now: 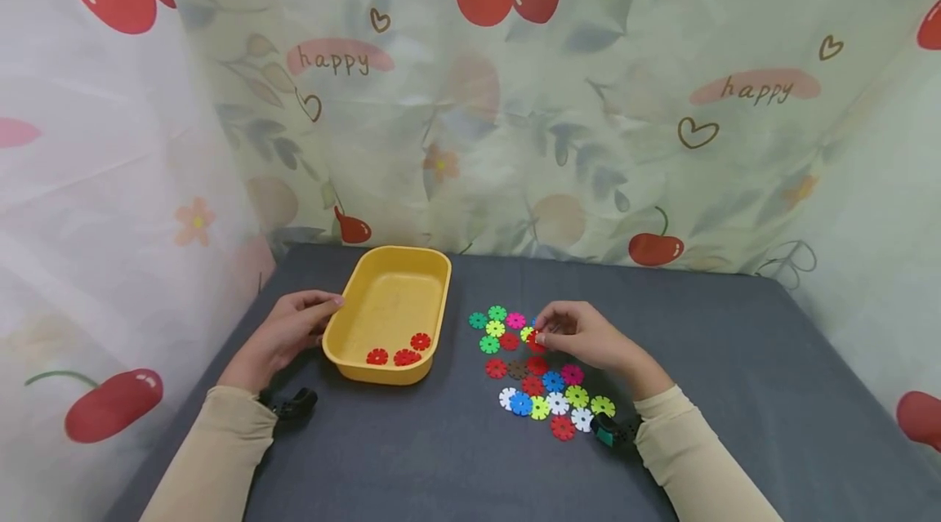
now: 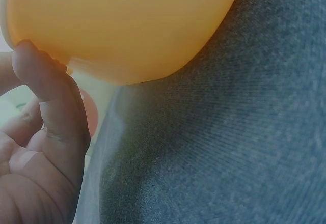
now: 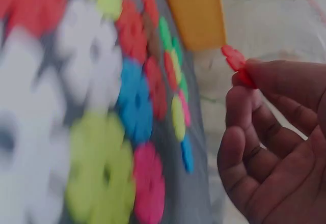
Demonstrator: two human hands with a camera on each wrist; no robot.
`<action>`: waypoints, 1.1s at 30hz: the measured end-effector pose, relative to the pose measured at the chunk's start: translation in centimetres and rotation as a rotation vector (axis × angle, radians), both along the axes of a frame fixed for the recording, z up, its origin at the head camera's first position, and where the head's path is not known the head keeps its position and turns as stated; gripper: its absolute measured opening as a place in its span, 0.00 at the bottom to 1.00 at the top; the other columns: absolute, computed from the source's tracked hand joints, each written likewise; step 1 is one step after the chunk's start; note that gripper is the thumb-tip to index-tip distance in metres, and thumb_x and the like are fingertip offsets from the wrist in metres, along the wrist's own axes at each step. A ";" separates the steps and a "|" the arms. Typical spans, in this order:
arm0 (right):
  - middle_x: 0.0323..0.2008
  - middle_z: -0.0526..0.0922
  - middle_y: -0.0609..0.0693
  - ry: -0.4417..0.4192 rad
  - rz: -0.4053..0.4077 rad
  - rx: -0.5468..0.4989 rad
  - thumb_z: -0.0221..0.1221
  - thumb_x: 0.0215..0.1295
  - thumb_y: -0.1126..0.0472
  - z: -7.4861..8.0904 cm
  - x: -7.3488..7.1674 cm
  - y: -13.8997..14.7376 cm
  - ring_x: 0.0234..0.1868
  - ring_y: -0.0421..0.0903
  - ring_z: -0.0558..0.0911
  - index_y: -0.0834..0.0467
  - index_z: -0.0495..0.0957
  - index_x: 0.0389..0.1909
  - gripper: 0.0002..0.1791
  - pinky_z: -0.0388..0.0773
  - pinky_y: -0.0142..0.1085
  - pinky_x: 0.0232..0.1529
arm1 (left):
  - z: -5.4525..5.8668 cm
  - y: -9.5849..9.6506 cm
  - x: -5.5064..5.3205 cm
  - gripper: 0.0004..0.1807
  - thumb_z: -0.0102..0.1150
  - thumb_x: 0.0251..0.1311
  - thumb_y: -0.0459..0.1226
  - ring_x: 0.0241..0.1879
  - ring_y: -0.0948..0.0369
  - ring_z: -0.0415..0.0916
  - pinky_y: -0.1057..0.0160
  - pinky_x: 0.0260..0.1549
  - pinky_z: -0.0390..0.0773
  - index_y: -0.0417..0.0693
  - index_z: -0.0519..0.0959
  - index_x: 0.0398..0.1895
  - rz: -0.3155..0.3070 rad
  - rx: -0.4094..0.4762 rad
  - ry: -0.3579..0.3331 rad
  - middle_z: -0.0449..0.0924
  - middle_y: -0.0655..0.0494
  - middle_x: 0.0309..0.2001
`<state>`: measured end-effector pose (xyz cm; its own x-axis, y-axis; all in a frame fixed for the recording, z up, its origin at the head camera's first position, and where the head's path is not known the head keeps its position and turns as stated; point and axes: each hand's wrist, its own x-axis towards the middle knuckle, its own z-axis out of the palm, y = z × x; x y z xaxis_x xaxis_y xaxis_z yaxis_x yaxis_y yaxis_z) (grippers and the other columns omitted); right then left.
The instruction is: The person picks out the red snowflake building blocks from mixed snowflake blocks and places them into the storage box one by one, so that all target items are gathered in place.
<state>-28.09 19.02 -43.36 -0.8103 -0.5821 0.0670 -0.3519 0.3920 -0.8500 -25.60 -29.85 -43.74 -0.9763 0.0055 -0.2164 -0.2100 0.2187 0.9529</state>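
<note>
Three red discs (image 1: 400, 353) lay in the tray (image 1: 438, 265), left of the right hand (image 1: 588, 338), whose fingers (image 3: 285, 79) pinched another red disc (image 3: 237, 63); the left hand (image 1: 283, 334) touched the tray's side, fingers relaxed.

A dark grey cloth-covered table (image 1: 735, 391) stands against what seems a thin curtain (image 1: 588, 138) printed with cherries.

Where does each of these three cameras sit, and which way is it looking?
Head: worn on the head, looking forward and down at the grey table; shows both sleeves, the left hand and the right hand.
Left wrist: low beside the yellow tray, facing its outer wall; shows fingers touching it.
Right wrist: low over the coloured discs; shows fingers pinching a red disc.
Shared: the tray appears in all three views.
</note>
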 end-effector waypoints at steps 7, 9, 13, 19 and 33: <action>0.43 0.86 0.57 0.020 0.032 -0.078 0.65 0.75 0.60 1.1 0.2 -3.9 0.41 0.57 0.84 0.59 0.84 0.48 0.07 0.87 0.48 0.45 | 0.1 -0.1 0.0 0.33 0.63 0.75 0.52 0.41 0.61 0.83 0.63 0.43 0.88 0.35 0.74 0.70 0.009 0.019 -0.004 0.83 0.56 0.48; 0.43 0.86 0.56 0.019 0.036 -0.098 0.66 0.75 0.60 1.4 0.2 -5.2 0.40 0.59 0.83 0.58 0.84 0.48 0.07 0.85 0.47 0.42 | 0.1 -0.1 0.1 0.34 0.62 0.75 0.52 0.41 0.61 0.83 0.63 0.43 0.88 0.35 0.73 0.71 0.006 0.014 -0.003 0.83 0.55 0.48; 0.43 0.86 0.55 -0.046 0.034 -0.157 0.66 0.75 0.59 1.8 0.4 -7.9 0.41 0.68 0.84 0.56 0.84 0.49 0.07 0.84 0.48 0.39 | 0.1 -0.2 -0.1 0.33 0.62 0.75 0.52 0.42 0.60 0.83 0.63 0.44 0.88 0.36 0.74 0.71 0.007 0.014 -0.005 0.83 0.54 0.48; 0.44 0.86 0.55 -0.105 0.018 -0.237 0.67 0.73 0.60 2.4 1.1 -12.0 0.46 0.67 0.86 0.58 0.83 0.50 0.09 0.87 0.54 0.51 | 0.2 0.1 -0.1 0.33 0.63 0.75 0.52 0.42 0.60 0.82 0.63 0.44 0.88 0.36 0.74 0.70 0.003 0.006 0.002 0.83 0.54 0.48; 0.44 0.85 0.55 -0.099 0.015 -0.258 0.67 0.72 0.60 2.5 1.8 -15.5 0.42 0.62 0.84 0.58 0.84 0.51 0.10 0.83 0.39 0.41 | 0.2 0.1 0.1 0.32 0.61 0.77 0.50 0.41 0.60 0.82 0.64 0.41 0.87 0.35 0.73 0.72 0.004 0.010 -0.012 0.83 0.52 0.51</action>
<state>-26.26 3.49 -40.90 -0.8120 -0.5677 0.1353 -0.2658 0.1534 -0.9518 -25.50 -29.79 -43.57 -0.9736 0.0037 -0.2281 -0.2223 0.2084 0.9524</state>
